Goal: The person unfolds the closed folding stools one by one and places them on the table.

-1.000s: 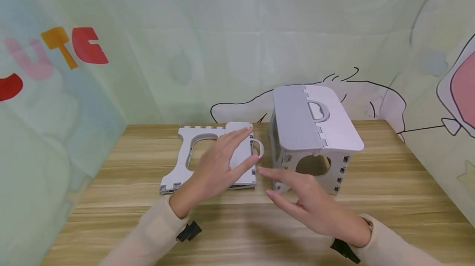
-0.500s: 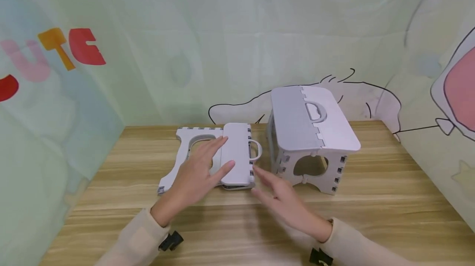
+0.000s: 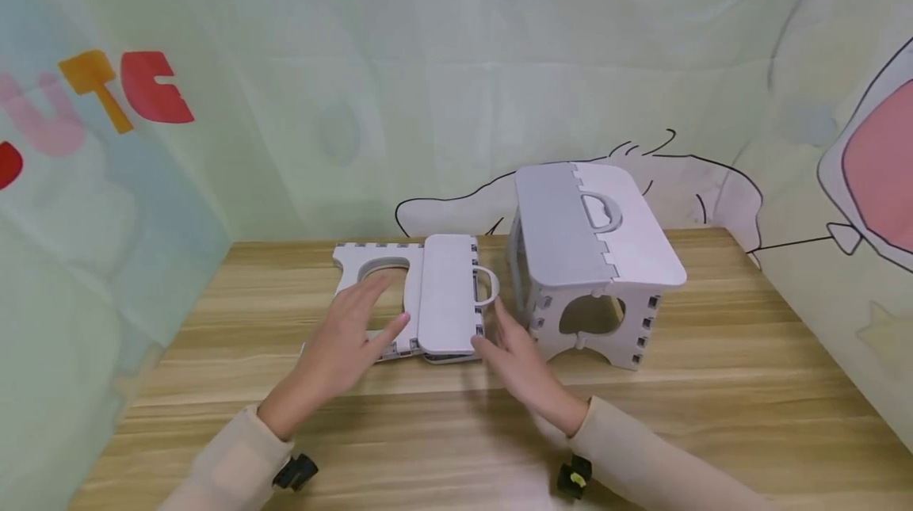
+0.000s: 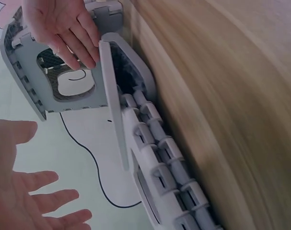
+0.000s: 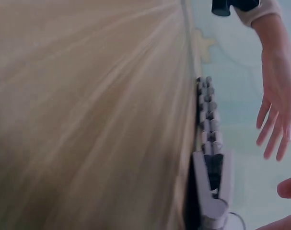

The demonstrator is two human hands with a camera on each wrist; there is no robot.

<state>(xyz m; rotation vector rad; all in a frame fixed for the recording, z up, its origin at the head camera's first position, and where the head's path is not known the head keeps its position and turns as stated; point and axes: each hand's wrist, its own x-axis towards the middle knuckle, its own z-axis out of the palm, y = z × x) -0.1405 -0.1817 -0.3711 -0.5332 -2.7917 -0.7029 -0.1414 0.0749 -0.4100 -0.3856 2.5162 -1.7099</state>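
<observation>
A white folding step stool [image 3: 448,297] lies folded on its side on the table, its seat panel toward the right and its cut-out leg frame toward the left. My left hand [image 3: 338,337] hovers over the leg frame, fingers spread and holding nothing. At the handle edge of the panel, my right hand [image 3: 519,360] has extended fingers, with the thumb by the near corner and the fingertips close to the loop handle [image 3: 488,286]. In the left wrist view the seat panel [image 4: 114,96] stands slightly apart from the hinged frame [image 4: 159,163].
A second stool [image 3: 642,234], unfolded with a grey and white top, stands upright just right of my right hand. The wooden table [image 3: 385,448] extends toward me. A printed curtain [image 3: 299,123] hangs behind and at both sides.
My left hand has drawn back leftward from the seat panel to over the leg frame. My right hand has moved left, from beside the standing stool to the folded stool's handle edge.
</observation>
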